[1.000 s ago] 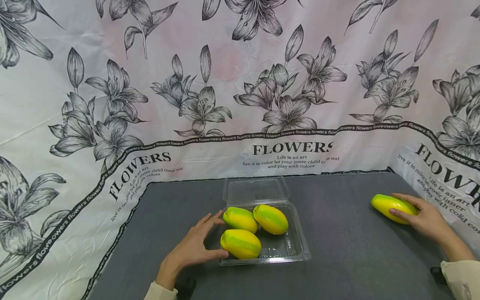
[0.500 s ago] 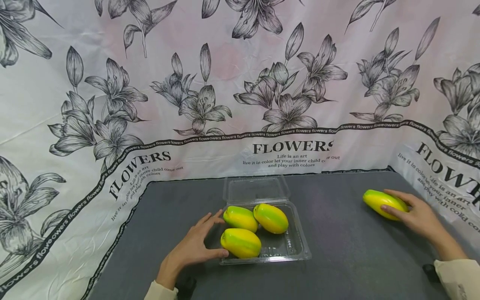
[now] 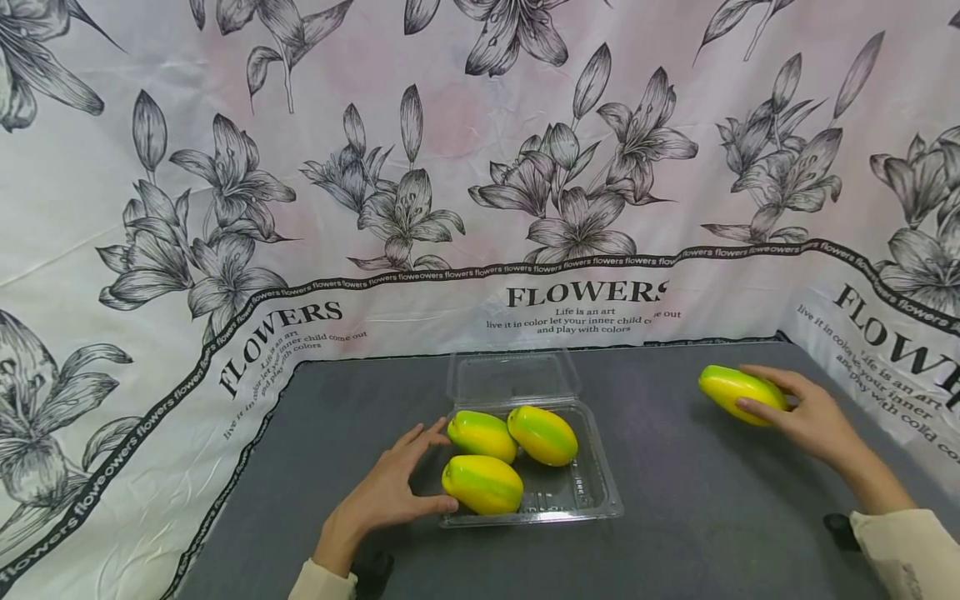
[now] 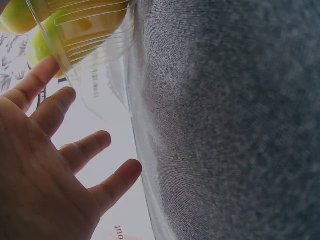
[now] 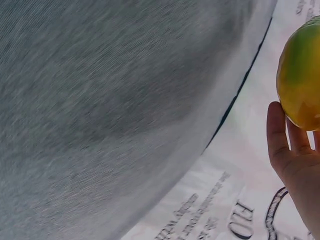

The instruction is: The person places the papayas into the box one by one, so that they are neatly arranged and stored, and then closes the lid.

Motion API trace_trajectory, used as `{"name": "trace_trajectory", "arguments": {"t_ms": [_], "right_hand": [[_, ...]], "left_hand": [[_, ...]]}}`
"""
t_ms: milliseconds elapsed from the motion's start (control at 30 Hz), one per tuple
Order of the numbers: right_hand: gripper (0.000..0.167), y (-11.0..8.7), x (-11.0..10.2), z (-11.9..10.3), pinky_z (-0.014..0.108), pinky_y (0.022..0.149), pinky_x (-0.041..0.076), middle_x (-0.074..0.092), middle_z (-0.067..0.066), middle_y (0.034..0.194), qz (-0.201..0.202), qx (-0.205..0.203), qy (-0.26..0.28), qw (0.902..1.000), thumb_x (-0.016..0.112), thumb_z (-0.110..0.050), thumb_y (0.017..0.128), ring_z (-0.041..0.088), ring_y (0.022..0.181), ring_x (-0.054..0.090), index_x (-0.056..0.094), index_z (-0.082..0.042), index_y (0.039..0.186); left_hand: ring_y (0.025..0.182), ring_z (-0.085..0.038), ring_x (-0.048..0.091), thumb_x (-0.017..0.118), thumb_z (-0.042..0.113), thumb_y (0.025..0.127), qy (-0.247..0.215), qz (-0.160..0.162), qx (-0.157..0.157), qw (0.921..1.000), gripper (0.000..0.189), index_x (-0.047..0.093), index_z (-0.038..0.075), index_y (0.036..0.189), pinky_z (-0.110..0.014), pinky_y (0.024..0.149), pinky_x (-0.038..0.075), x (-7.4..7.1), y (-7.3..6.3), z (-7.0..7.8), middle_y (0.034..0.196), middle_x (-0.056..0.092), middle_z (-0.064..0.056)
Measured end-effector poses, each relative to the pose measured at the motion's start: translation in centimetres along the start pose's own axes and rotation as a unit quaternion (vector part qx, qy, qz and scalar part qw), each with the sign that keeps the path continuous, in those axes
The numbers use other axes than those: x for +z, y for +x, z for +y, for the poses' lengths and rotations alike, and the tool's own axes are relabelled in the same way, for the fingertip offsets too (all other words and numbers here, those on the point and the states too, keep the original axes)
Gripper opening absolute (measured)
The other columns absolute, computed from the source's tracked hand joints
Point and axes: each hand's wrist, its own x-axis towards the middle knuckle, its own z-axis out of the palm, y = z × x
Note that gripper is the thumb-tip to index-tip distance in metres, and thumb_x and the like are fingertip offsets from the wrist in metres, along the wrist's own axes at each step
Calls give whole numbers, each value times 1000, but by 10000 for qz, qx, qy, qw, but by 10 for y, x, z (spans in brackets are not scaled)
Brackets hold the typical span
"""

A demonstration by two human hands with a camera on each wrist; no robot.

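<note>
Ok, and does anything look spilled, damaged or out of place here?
Nothing looks spilled or damaged: three fruits sit in the open plastic box, and the right hand holds a fourth fruit. Only the cloth behind looks odd: its middle FLOWERS lettering is cut at the last letter, perhaps by a fold.

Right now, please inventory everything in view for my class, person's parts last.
Cloth: at least 1, white-pink with black flowers, background
Table: 1, grey, before the cloth
Plastic box: 1, clear, on the table
Fruits: 3, yellow-green, in the box
Held fruit: 1, yellow-green, right of the box
Sleeves: 2, cream, bottom edge
Wrist pieces: 2, black, beside the sleeves
Left hand: 1, bare, at the box's left side
Right hand: 1, bare, around the held fruit
</note>
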Motion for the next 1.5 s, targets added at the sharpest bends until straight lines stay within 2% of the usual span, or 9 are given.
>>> {"name": "trace_trajectory", "arguments": {"t_ms": [100,233,500,800,1067,1500], "right_hand": [[53,2,3,-10,8,74,38,42,-44,119,-12,-104,124,9999,78,-23,91,-19,98,42,62,-9,139],[52,4,7,-28,6,74,40,46,-38,121,-86,-181,263,9995,77,-22,92,-16,98,45,61,-12,141],[52,8,17,-67,14,72,47,50,-35,123,-283,-420,447,9977,76,-22,93,-11,97,50,60,-16,142],[50,5,28,-96,17,74,49,54,-26,124,-394,-684,692,9945,76,-18,93,-3,96,53,61,-17,141],[51,3,35,-117,24,69,56,54,-24,127,-572,-553,1123,9905,74,-18,94,4,92,62,59,-20,143],[51,-3,53,-143,24,75,58,57,-17,130,-707,-572,1648,9821,74,-16,94,5,99,63,58,-16,142]], "left_hand": [[159,-37,12,80,63,77,7,-6,-11,10000,75,52,37,141,-83,113,14,0,0,0,171,22,9],[159,-37,13,81,63,77,18,12,-31,10000,74,52,38,141,-83,112,16,1,0,-1,171,22,9],[159,-37,13,80,64,77,23,20,-51,10000,74,52,40,141,-83,112,16,0,0,1,170,23,9],[159,-36,14,80,65,76,47,37,-58,10000,74,52,41,140,-82,112,16,-1,0,2,170,24,9],[158,-39,15,80,64,77,86,56,-8,9999,73,51,42,141,-83,111,18,0,0,2,170,24,8],[159,-38,14,79,64,78,96,10,-28,9999,75,52,36,142,-83,112,17,0,-1,2,170,23,9]]}}
